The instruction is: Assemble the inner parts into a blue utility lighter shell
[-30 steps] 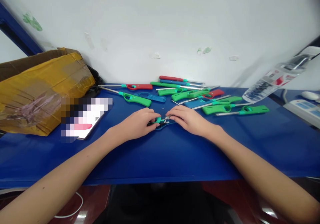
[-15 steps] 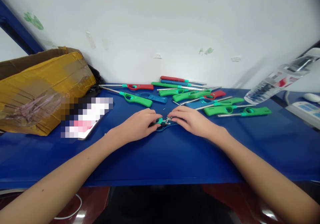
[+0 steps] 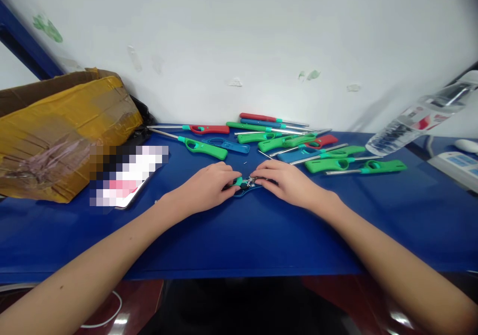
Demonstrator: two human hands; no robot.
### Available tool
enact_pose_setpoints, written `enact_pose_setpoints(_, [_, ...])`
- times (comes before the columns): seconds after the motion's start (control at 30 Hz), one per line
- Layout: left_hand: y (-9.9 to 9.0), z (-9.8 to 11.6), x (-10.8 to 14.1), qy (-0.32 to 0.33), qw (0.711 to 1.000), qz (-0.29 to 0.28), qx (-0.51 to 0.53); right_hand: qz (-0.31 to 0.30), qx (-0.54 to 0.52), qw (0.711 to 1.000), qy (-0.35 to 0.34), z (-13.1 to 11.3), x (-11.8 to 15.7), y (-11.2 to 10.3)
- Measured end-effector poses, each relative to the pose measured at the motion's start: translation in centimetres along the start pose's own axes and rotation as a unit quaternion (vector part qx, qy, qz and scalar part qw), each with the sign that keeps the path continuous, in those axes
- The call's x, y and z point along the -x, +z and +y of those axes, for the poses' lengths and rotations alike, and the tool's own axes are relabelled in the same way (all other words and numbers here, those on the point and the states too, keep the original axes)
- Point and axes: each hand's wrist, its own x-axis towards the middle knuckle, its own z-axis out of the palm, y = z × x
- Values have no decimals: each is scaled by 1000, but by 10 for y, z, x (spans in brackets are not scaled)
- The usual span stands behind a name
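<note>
An opened blue lighter body (image 3: 246, 191) with small teal, black and metal parts inside lies between my hands on the blue table (image 3: 239, 240). My left hand (image 3: 211, 185) pinches its left end, around the teal and black pieces. From the right, my right hand (image 3: 286, 179) has its thumb and fingers closed on the other end, by the small metal parts. My fingertips hide much of both ends. Just beyond them is a tiny metal pin (image 3: 245, 163). A blue half shell (image 3: 227, 146) lies behind my left hand, beside a green lighter (image 3: 205, 149).
Several green, red and blue lighters (image 3: 326, 164) with metal tubes are spread behind my right hand. A taped cardboard box (image 3: 70, 136) and a blurred-out phone (image 3: 138, 175) are at left. A tilted water bottle (image 3: 418, 116) and a white device (image 3: 457, 168) are at right.
The fingers of my right hand have shifted slightly over the right end of the lighter body. My left hand keeps nearly the same place.
</note>
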Motion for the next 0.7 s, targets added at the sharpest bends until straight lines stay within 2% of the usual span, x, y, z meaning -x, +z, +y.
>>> enact_pose_setpoints(0.4, [-2,-2,1,-2,1000,-7,-9,8,6,1000,-6,2,1,4])
enact_pose_setpoints(0.7, [-1,-9,2,-10,1000,-5,23,27,-7,999,-25,3,1,9])
